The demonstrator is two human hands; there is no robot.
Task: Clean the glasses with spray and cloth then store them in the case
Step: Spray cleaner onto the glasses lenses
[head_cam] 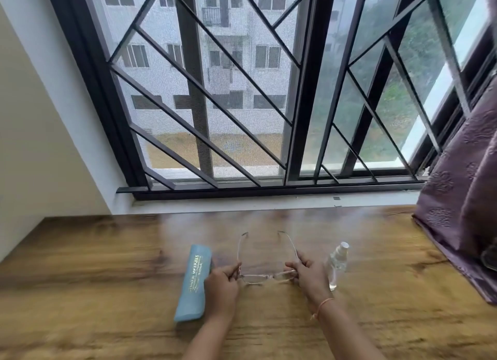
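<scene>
Linking left hand (220,282), right hand (309,275): glasses (266,276)

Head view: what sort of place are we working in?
Probably a room in a flat: a wood-grain tabletop stands against a dark-framed grilled window facing an apartment block, with a purple embossed curtain at the right.

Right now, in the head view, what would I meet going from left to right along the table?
blue case → left hand → glasses → right hand → spray bottle → purple curtain
</scene>
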